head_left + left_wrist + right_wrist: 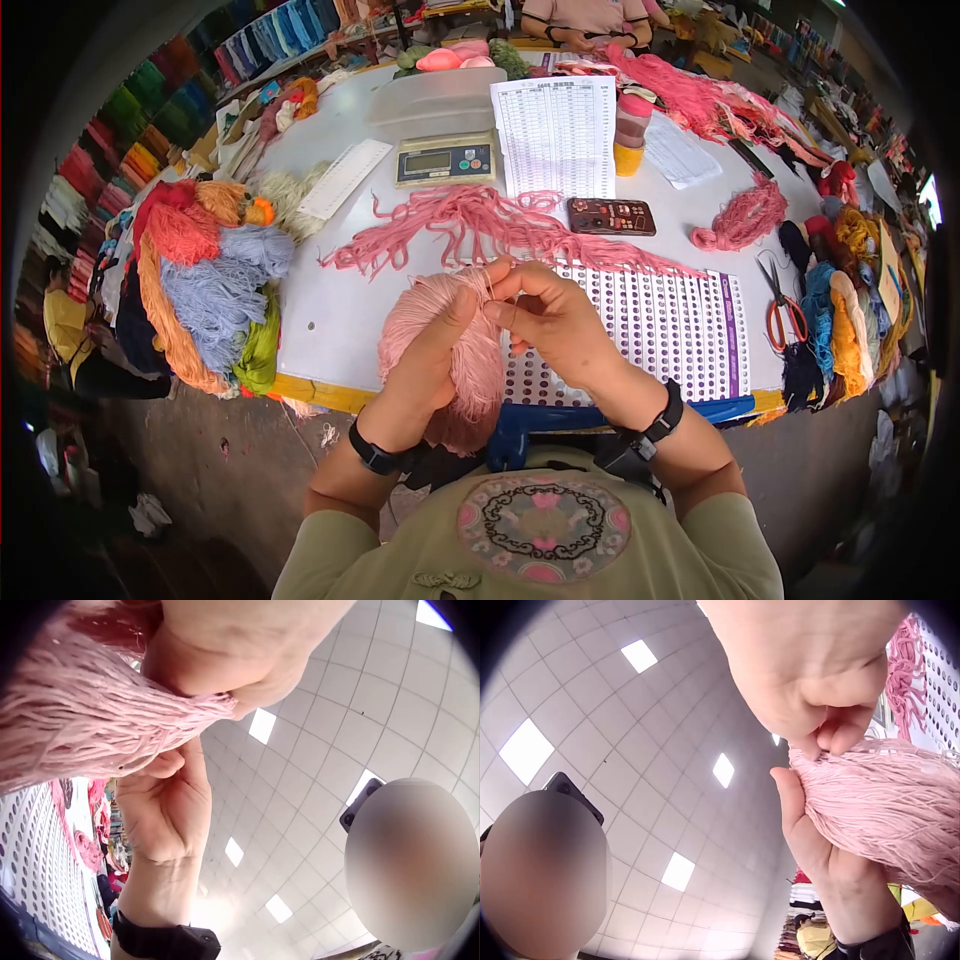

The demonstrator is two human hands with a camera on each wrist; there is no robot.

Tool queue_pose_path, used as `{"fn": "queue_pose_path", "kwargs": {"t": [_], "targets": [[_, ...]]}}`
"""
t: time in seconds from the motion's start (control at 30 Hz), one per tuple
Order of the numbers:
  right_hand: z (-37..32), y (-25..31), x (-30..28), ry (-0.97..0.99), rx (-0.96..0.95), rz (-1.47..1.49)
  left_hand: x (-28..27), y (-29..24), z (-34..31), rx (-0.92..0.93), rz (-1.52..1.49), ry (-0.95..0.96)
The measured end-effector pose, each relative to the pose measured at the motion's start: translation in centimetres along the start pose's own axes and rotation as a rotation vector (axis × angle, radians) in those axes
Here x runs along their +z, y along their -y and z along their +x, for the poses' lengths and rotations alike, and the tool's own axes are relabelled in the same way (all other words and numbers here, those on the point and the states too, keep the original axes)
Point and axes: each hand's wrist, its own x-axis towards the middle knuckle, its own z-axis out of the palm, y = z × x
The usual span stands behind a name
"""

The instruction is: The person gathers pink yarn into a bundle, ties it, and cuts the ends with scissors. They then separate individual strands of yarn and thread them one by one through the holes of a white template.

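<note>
A thick skein of pale pink yarn (470,385) hangs over the table's front edge in the head view. My left hand (430,355) grips it near its gathered top, thumb laid along the front. At that same top end, my right hand (565,325) pinches strands between thumb and fingertips. The right wrist view shows the right fingertips (840,739) at the gathered end of the skein (885,802), with the left thumb (786,787) just below. Part of the left hand's fingers is hidden behind the yarn.
Darker pink strands (440,225) lie behind the hands, beside a phone (612,216) and a perforated white card (640,325). Farther back are a digital scale (445,160) and a printed sheet (555,135). Scissors (785,310) lie right; coloured yarn bundles (215,275) hang left.
</note>
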Motion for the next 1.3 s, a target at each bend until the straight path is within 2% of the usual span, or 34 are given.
{"fn": "queue_pose_path", "kwargs": {"t": [0.07, 0.3, 0.5, 0.57, 0.6, 0.67, 0.7, 0.77, 1.0, 1.07, 1.3], "targets": [[0.1, -0.5, -0.3, -0.009, -0.083, -0.037, -0.3, 0.2, 0.1, -0.013, -0.079, 0.002], [-0.3, -0.3, -0.8, 0.01, -0.004, 0.15, -0.2, 0.2, 0.2, -0.027, 0.121, -0.068], [-0.3, -0.5, -0.9, 0.018, 0.089, 0.306, -1.0, 0.9, 0.3, -0.007, 0.074, -0.084], [-0.3, -0.5, -0.8, -0.035, 0.116, 0.399, -1.6, 1.3, 0.2, 0.004, -0.081, -0.048], [-0.3, -0.4, -0.7, -0.037, 0.116, 0.4, -1.3, 1.1, 0.1, 0.003, -0.081, -0.048], [-0.2, -0.2, -0.4, -0.032, 0.097, 0.204, -0.3, 0.4, 0.0, -0.048, -0.108, -0.047], [-0.2, -0.3, -0.2, -0.033, 0.097, 0.205, -0.2, 0.5, 0.1, -0.048, -0.108, -0.047], [-0.3, -0.4, 0.2, -0.039, 0.032, 0.011, -0.2, 0.8, 0.2, -0.019, -0.07, -0.026], [-0.4, -0.5, -0.4, -0.03, 0.05, 0.194, -0.5, 0.8, 0.2, -0.035, -0.083, -0.076], [-0.4, -0.4, -0.5, -0.021, 0.094, 0.303, 0.0, 0.7, 0.1, -0.033, 0.067, -0.131], [-0.5, -0.5, -0.9, -0.027, 0.16, 0.39, 0.1, 0.6, 0.1, -0.068, 0.078, -0.134]]}}
